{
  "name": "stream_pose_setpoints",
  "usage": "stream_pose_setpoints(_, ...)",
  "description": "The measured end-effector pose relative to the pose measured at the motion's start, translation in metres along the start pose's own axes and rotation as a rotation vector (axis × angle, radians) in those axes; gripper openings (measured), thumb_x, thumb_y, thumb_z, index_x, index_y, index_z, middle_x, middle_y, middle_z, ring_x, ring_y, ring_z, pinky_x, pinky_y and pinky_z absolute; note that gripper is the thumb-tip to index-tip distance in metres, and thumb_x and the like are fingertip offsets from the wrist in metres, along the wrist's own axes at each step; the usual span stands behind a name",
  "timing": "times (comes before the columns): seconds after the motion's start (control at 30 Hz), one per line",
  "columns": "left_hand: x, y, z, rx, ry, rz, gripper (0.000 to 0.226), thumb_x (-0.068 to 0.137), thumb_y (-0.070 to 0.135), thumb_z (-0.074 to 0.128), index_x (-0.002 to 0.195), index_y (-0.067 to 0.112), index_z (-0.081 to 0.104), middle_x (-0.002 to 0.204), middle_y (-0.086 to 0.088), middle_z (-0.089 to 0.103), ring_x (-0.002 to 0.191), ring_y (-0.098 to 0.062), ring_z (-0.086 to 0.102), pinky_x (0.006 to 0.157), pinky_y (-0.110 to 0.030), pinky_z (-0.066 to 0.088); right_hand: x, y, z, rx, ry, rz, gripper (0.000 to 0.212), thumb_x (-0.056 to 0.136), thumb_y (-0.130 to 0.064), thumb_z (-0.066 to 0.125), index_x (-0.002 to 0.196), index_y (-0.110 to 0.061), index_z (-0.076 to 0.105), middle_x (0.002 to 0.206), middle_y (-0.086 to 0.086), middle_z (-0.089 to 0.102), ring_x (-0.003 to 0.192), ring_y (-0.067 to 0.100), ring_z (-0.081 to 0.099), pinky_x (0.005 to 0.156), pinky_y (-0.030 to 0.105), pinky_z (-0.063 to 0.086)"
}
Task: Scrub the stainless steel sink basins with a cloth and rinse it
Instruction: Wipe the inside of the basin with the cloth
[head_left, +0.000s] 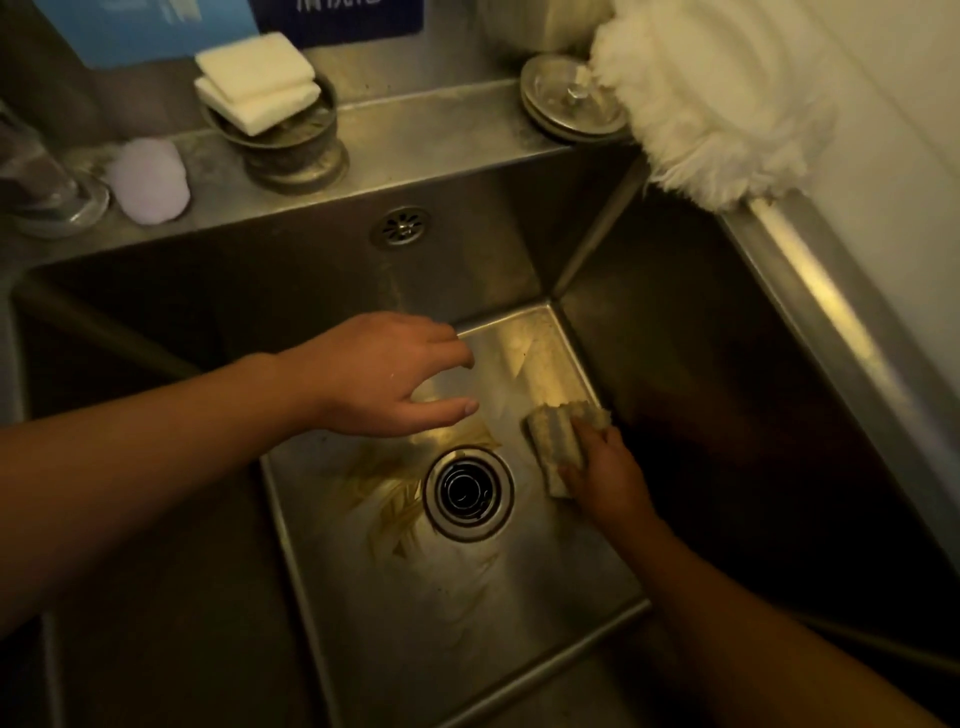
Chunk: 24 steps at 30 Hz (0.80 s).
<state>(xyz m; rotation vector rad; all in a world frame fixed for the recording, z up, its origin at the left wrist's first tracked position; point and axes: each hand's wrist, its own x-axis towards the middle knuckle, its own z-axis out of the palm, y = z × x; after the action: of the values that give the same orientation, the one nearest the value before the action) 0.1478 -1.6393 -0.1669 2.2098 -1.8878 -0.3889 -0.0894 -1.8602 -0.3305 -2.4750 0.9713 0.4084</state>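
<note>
My left forearm (130, 457) crosses the near left, closest to the lens. Beyond it the sink basin (467, 613) fills the view. Of my hands, the left hand (395, 374) is spread wide and empty. The right hand (610, 480) grips the cloth (556, 441) on the basin floor, right of the drain (468, 491). I'd press flat, overlapping strokes toward the yellowish streaks (395, 499). Dim light swallows the right wall (727, 389).

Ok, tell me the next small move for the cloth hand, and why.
Probably slide the cloth left, past the drain, onto the yellowish streaks. The right hand grips it at the right edge of the basin floor, while the streaks beside the drain look unscrubbed. The left hand hovers open.
</note>
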Motion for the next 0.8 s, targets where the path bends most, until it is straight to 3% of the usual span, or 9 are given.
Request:
stream_pose_setpoints(0.17,0.002,-0.001,0.003,0.027,0.006,0.017,0.062,0.094,0.073,0.027,0.130,0.030,0.053,0.121,0.006,0.062,0.106,-0.015,0.059,0.088,-0.037,0.050,0.023,-0.004,-0.007,-0.033,0.063,-0.031,0.064,0.090,-0.029,0.064,0.148,-0.024,0.040,0.138,0.016,0.040,0.119,0.040,0.050,0.099,0.043,0.045)
stream_pose_setpoints(0.27,0.002,0.000,0.002,0.014,0.006,0.022,0.062,0.093,0.072,0.028,0.129,0.029,0.054,0.119,0.006,0.062,0.105,-0.015,0.059,0.086,-0.035,0.050,0.012,-0.008,-0.003,-0.046,0.060,-0.048,0.062,0.089,-0.025,0.062,0.148,-0.024,0.042,0.144,0.017,0.040,0.121,0.039,0.051,0.101,0.041,0.045)
stream_pose_setpoints(0.47,0.000,0.003,0.004,-0.019,-0.007,0.000,0.063,0.092,0.073,0.028,0.130,0.031,0.055,0.124,0.007,0.061,0.110,-0.014,0.060,0.091,-0.035,0.050,-0.017,-0.005,-0.023,-0.035,-0.171,-0.210,0.063,0.091,-0.028,0.062,0.149,-0.023,0.039,0.151,0.011,0.040,0.135,0.030,0.044,0.107,0.027,0.032)
stream_pose_setpoints(0.6,0.000,0.005,0.005,-0.024,-0.003,0.007,0.061,0.093,0.073,0.029,0.129,0.031,0.055,0.123,0.007,0.062,0.109,-0.015,0.060,0.089,-0.034,0.050,-0.007,0.003,-0.048,0.111,-0.013,-0.150,0.061,0.084,-0.029,0.062,0.142,-0.013,0.050,0.126,0.016,0.053,0.118,0.033,0.054,0.096,0.028,0.038)
stream_pose_setpoints(0.67,0.000,0.006,0.005,-0.035,-0.002,0.017,0.061,0.093,0.073,0.029,0.128,0.030,0.056,0.122,0.007,0.062,0.108,-0.015,0.061,0.088,-0.034,0.050,-0.001,0.001,-0.061,0.128,0.060,-0.155,0.060,0.085,-0.020,0.068,0.142,-0.013,0.050,0.125,0.016,0.053,0.116,0.032,0.054,0.096,0.028,0.039)
stream_pose_setpoints(0.73,0.001,0.005,0.005,-0.041,0.002,0.025,0.061,0.093,0.073,0.028,0.127,0.030,0.056,0.122,0.007,0.062,0.107,-0.015,0.061,0.088,-0.035,0.051,0.003,-0.002,-0.069,0.070,0.060,-0.176,0.061,0.087,-0.018,0.067,0.144,-0.017,0.047,0.127,0.014,0.051,0.115,0.032,0.054,0.095,0.030,0.040)
stream_pose_setpoints(0.8,0.001,0.005,0.005,-0.033,0.009,0.030,0.061,0.093,0.073,0.027,0.127,0.031,0.055,0.122,0.008,0.062,0.108,-0.014,0.060,0.088,-0.036,0.051,0.005,0.002,-0.067,-0.105,-0.048,-0.178,0.068,0.087,-0.022,0.067,0.149,-0.023,0.039,0.132,0.014,0.047,0.115,0.035,0.053,0.095,0.036,0.043)
